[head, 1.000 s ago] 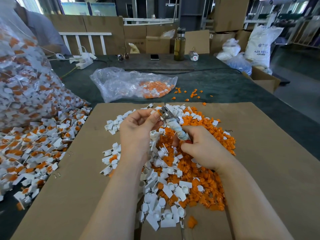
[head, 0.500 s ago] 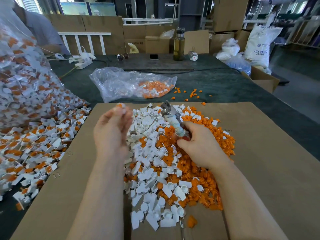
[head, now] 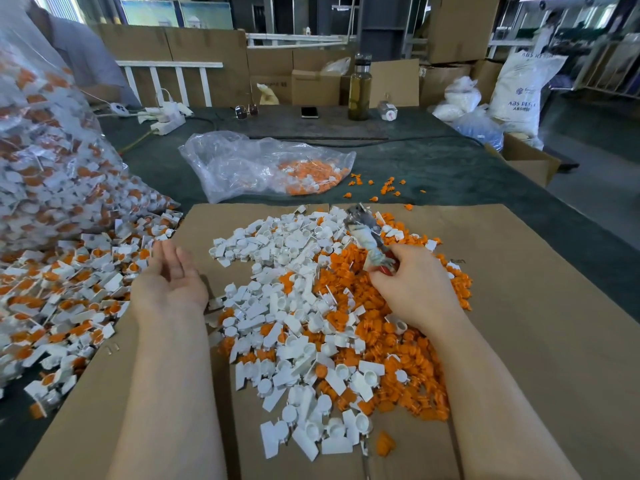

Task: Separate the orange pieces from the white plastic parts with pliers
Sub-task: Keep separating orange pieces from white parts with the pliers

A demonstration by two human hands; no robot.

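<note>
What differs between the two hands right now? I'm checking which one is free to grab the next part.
The left hand is open, palm up, and holds nothing; the right hand grips the tape-wrapped metal pliers. The left hand hangs at the brown cardboard sheet's left edge, beside the pile of unseparated white-and-orange parts; the right hand is over the heap of loose orange pieces. Both are bare.

The white plastic parts [head: 277, 244] look smooth and a bit shiny. The orange pieces [head: 391, 341] are plastic too, more dull. They lie on flat brown cardboard [head: 519, 323], matt and papery. The pliers [head: 363, 230] have grey metal tips and a handle wrapped in worn tape. The clear plastic bag [head: 242, 164] is thin, crinkly and glossy. The counter [head: 450, 171] has a dark, rough cloth-like top.
</note>
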